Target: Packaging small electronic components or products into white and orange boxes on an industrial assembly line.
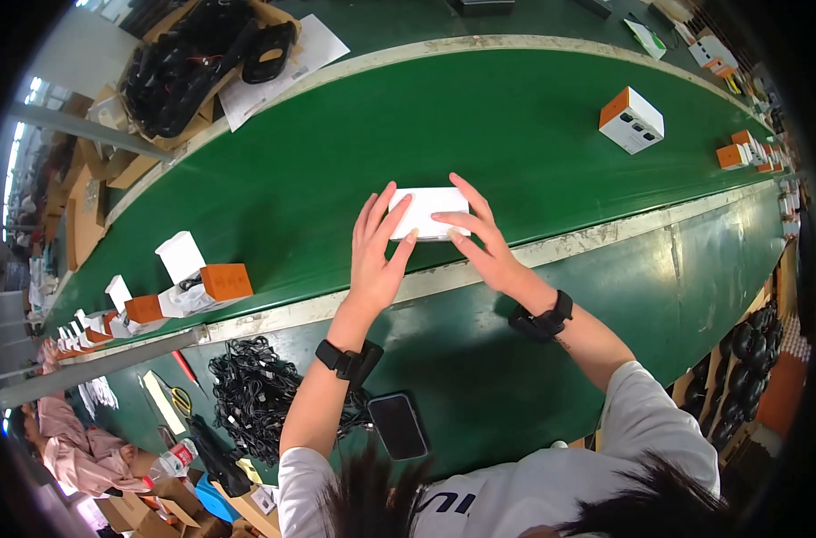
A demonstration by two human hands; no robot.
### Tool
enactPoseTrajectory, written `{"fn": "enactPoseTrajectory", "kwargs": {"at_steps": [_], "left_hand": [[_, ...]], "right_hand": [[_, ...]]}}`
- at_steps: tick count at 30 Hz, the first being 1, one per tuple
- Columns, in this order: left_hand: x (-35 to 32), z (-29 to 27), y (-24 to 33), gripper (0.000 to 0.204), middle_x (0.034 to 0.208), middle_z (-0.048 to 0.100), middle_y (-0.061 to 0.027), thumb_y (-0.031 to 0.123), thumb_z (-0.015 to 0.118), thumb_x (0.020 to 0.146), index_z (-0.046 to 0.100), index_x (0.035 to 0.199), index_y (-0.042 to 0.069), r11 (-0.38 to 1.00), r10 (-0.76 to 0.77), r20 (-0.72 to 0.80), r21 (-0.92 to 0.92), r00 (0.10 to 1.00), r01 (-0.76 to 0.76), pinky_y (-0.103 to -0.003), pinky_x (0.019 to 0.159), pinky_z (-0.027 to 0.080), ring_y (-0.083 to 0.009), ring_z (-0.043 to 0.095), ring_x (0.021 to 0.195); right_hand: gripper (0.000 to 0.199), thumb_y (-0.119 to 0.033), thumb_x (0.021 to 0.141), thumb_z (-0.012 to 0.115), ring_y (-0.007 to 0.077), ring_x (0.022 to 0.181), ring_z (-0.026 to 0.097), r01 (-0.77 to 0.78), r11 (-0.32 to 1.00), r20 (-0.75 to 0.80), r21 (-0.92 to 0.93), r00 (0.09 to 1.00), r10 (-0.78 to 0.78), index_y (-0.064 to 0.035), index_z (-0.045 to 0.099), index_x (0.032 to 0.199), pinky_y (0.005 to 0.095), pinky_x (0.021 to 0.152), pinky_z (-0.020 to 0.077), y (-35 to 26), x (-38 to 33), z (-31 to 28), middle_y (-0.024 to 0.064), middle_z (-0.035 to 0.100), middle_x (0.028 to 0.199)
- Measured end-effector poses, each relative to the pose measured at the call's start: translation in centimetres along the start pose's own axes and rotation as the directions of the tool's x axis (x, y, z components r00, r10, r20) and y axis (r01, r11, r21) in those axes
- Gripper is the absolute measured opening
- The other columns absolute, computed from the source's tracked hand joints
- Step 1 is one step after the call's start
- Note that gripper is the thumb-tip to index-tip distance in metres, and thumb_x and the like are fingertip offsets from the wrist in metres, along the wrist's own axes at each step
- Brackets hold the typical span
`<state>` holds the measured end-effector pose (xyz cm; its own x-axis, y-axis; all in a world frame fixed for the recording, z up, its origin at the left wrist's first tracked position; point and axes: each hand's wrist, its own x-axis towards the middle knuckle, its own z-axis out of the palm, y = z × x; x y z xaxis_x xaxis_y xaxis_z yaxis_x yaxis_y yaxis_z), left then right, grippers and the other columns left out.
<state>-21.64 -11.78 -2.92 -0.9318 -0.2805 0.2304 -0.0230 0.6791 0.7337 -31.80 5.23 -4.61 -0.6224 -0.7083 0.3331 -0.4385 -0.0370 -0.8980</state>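
Between my two hands a small white box (428,203) sits over the green belt, its pale top facing up. My left hand (377,260) holds the box's left side, thumb at the near edge and a finger on top. On the right side my right hand (490,244) grips it, with fingers lying across the top and the thumb at the near edge. The box's underside and far end faces are hidden. Each wrist wears a black band with a dark module.
Open orange-and-white boxes (226,282) line the belt to the left. A closed box (632,121) stands far right, with several beyond. Black cables (251,394), a phone (398,427) and scissors (182,401) lie on the near table. A co-worker's pink sleeve (76,448) shows at lower left.
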Motion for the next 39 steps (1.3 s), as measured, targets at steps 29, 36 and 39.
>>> {"fn": "enactPoseTrajectory", "kwargs": {"at_steps": [29,36,39], "left_hand": [[-0.8,-0.4,1.6,0.051,0.136,0.036,-0.0197,0.007,0.058,0.081,0.041,0.129,0.001,0.997,0.005,-0.206,-0.071,0.979,-0.02,-0.043,0.107,0.025,-0.0362,0.033,0.127],[-7.6,-14.0,-5.8,0.043,0.114,0.048,-0.0192,0.016,0.062,0.084,0.046,0.119,-0.003,0.741,0.099,-0.74,0.501,0.665,0.447,-0.046,0.098,0.03,-0.036,0.041,0.111],[-9.1,-14.7,-7.3,0.045,0.122,0.046,-0.025,0.021,0.053,0.09,0.044,0.123,-0.007,0.736,-0.358,-0.729,0.165,0.584,0.656,-0.047,0.1,0.03,-0.0393,0.041,0.116]], "right_hand": [[0.069,-0.005,0.069,0.071,0.0257,0.127,0.036,-0.033,0.967,-0.091,-0.254,0.996,0.01,-0.0054,0.039,0.131,0.0349,0.107,0.0277,4.8,1.2,-11.1,0.0119,0.038,0.134],[0.05,-0.004,0.08,0.063,0.0244,0.129,0.035,-0.072,0.877,-0.247,-0.474,0.967,-0.055,-0.0099,0.049,0.128,0.0342,0.106,0.0298,8.3,1.4,-21.4,0.0102,0.035,0.14],[0.05,-0.004,0.082,0.061,0.0253,0.13,0.034,-0.06,0.632,-0.244,-0.772,0.947,-0.208,-0.0085,0.047,0.129,0.0363,0.106,0.0284,6.4,0.3,-19.3,0.0109,0.036,0.141]]}}
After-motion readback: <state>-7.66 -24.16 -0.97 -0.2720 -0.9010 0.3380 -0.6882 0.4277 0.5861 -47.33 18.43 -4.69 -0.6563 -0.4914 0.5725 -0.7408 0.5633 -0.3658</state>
